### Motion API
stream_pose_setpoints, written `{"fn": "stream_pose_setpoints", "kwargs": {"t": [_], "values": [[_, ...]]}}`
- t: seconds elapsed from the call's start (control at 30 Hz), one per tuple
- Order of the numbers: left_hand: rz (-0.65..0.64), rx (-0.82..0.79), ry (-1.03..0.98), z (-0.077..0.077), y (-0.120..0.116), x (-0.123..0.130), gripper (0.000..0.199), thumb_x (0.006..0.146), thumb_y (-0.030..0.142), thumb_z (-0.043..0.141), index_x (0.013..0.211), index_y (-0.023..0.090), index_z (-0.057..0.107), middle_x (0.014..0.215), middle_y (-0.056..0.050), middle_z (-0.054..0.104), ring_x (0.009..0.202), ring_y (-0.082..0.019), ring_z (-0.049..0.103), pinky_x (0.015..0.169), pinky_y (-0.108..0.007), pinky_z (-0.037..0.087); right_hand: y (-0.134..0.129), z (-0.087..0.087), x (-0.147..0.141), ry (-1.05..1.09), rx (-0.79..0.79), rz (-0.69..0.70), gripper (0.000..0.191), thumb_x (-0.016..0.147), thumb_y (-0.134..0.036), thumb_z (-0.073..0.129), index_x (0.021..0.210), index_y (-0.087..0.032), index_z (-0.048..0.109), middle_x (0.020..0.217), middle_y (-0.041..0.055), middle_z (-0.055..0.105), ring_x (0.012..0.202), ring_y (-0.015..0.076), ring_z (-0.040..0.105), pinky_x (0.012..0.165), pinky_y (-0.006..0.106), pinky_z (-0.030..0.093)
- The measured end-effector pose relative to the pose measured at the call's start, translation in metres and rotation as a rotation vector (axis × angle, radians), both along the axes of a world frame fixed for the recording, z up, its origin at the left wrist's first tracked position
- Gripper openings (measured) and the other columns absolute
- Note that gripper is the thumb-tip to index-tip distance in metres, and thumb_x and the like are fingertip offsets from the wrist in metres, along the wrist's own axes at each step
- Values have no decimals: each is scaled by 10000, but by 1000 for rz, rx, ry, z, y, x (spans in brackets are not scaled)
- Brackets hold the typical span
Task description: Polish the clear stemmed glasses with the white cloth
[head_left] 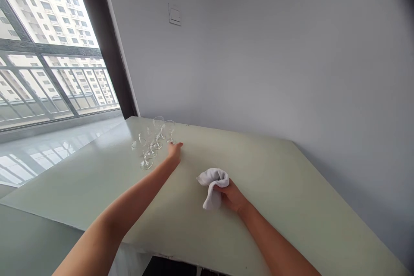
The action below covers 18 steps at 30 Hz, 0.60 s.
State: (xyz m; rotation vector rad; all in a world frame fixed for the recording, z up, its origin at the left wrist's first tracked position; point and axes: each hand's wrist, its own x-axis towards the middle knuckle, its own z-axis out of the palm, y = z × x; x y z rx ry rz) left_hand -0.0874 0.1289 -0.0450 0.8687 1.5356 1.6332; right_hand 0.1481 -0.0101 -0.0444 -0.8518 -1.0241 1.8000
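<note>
Cloth, white and looped over on itself, is gripped at six o'clock of the view by the right hand! Its edge is pinched between thumb and fingers, with the bulk of it carried out toward nine to ten o'clock from them and a loose end hung down in front. The pale bench is seen just beneath.

Over at ten o'clock from the cloth, the left hand is held out low, its thumb pointed off toward two o'clock. Its fingers are partly hidden by the hand itself, so whether they are spread or pressed together cannot be told. The nearest glass is found right at those fingertips, between eleven and twelve o'clock from the hand; whether its foot is touched cannot be made out.

More stemmed glasses are bunched upright from there round to nine o'clock, overlapped so closely that an exact count is made hard. The front glass is set at about eight o'clock from the hand, well apart from the cloth. Up at eleven o'clock, a switch is mounted on the wall.
</note>
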Motion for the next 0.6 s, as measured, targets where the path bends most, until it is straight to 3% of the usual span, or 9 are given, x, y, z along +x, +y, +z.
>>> {"fn": "stream_pose_setpoints", "kwargs": {"t": [0.1,0.2,0.33,0.4,0.47,0.53,0.6], "values": [[-19,-101,-20,-8,-38,17,492,628,210,622,1079,233,428,1013,-88,507,951,-202,533,814,-381,409,0,0,3,31,18,39,362,556,-363,764,856,-216,626,780,38,641,789,220,591,756,365,446],[-73,-99,3,-12,-72,27,497,633,200,624,1095,261,450,1090,-85,499,1003,-194,510,849,-362,396,2,4,8,105,74,71,466,584,-468,717,966,-225,606,924,72,649,909,246,583,815,407,435],[-83,-37,109,-14,-96,32,535,660,182,589,1159,283,424,1141,-74,475,968,-182,516,857,-357,395,9,13,24,76,189,17,615,577,-581,670,1072,-229,574,1098,98,602,988,255,556,857,421,419],[-50,-8,135,-13,-99,32,523,683,178,557,1174,277,406,1121,-71,475,946,-171,522,841,-345,406,12,18,31,-92,292,-48,619,580,-600,657,1062,-220,582,1065,105,613,973,274,558,840,436,426],[-17,6,132,-12,-97,30,500,692,174,541,1164,274,407,1080,-62,486,935,-165,524,824,-332,416,13,23,32,-375,494,-74,620,558,-565,693,1053,-205,595,1056,110,614,1037,309,521,879,463,397],[15,21,139,-11,-94,28,480,684,164,542,1137,268,420,1037,-53,495,932,-164,522,810,-322,422,10,25,26,-709,773,-17,677,498,-514,749,1079,-201,597,1204,119,538,1207,358,365,991,513,267],[46,41,152,-12,-90,24,462,675,156,543,1109,263,430,1006,-45,495,940,-164,514,806,-313,421,7,24,16,-960,1006,91,764,463,-489,774,1152,-231,568,1385,93,361,1313,371,150,1051,540,92]]}}
